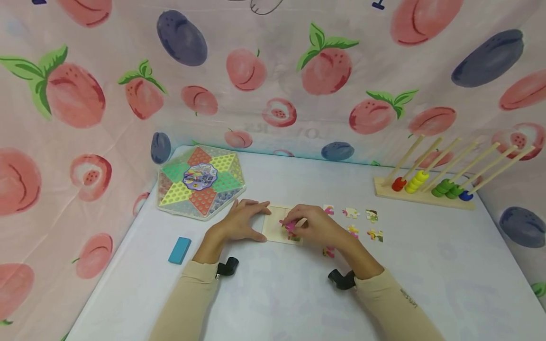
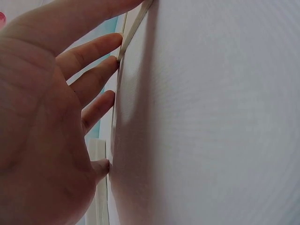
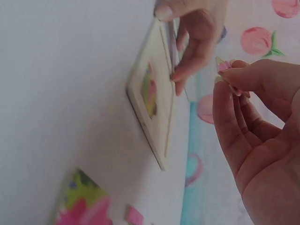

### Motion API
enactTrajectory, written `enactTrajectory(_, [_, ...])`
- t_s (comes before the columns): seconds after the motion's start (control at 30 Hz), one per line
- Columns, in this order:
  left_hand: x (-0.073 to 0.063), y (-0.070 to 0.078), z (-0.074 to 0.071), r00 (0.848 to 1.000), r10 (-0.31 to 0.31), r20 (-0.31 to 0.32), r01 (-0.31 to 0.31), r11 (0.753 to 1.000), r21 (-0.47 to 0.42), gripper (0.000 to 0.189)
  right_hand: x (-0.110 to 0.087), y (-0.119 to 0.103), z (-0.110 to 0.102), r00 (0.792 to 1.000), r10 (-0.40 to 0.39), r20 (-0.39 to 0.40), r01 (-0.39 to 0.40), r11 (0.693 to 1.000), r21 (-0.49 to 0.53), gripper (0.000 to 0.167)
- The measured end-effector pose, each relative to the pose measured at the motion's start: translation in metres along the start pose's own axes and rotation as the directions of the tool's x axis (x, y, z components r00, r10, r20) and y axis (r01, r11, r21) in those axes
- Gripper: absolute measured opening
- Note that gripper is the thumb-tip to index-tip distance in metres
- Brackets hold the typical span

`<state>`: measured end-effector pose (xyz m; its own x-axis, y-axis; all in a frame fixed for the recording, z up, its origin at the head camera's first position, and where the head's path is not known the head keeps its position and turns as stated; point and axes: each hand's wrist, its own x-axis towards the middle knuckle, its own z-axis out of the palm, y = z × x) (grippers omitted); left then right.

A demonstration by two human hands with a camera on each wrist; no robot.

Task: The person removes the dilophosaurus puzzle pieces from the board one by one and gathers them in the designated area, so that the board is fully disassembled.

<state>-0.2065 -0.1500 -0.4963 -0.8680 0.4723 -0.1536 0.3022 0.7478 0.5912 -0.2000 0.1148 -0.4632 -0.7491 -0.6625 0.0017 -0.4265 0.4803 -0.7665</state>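
A small square wooden puzzle tray [image 1: 273, 222] with a raised rim lies on the white table. One colourful puzzle piece [image 3: 150, 91] sits inside, towards the tray's near right corner. My left hand [image 1: 241, 221] rests at the tray's left side, thumb at the near corner and extended index finger at the far one. In the left wrist view, the other fingers [image 2: 96, 77] spread along the table. Above the tray's right half, my right hand [image 1: 313, 225] pinches a pink puzzle piece [image 3: 225, 66] between thumb and fingertips.
Loose puzzle pieces [image 1: 351, 213] lie in rows to the tray's right. A hexagonal Chinese checkers box [image 1: 175, 192] is at the back left, with a blue block [image 1: 179, 250] nearer. A wooden bead-stacking rack [image 1: 426, 198] stands at the back right, before a fruit-patterned cloth [image 1: 298, 128].
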Motion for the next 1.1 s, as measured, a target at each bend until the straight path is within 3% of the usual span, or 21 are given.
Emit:
enactTrajectory(0.17, [-0.002, 0.002, -0.001, 1.0, -0.001, -0.008, 0.001, 1.0, -0.003, 0.068, -0.008, 0.0, -0.018, 0.998, -0.005, -0.059, 0.003, 1.0, -0.024, 0.026])
enactTrajectory(0.5, [-0.002, 0.001, -0.001, 1.0, 0.012, -0.014, -0.012, 1.0, -0.008, 0.069, -0.034, 0.002, -0.042, 0.983, 0.03, -0.181, -0.034, 0.999, -0.018, 0.017])
enactTrajectory(0.77, [-0.001, 0.0, 0.0, 1.0, -0.005, -0.005, 0.005, 1.0, -0.016, 0.07, -0.064, 0.008, -0.058, 0.974, 0.045, -0.224, -0.048, 0.999, -0.01, 0.02])
enactTrajectory(0.9, [-0.001, 0.0, 0.001, 1.0, -0.007, -0.005, 0.007, 1.0, -0.02, 0.071, -0.08, 0.012, -0.063, 0.963, 0.09, -0.252, -0.096, 0.995, -0.013, 0.022])
enactTrajectory(1.1, [0.0, 0.0, 0.001, 1.0, -0.002, -0.006, 0.002, 1.0, -0.02, 0.07, -0.11, 0.024, -0.063, 0.934, 0.213, -0.285, -0.229, 0.973, -0.025, 0.025])
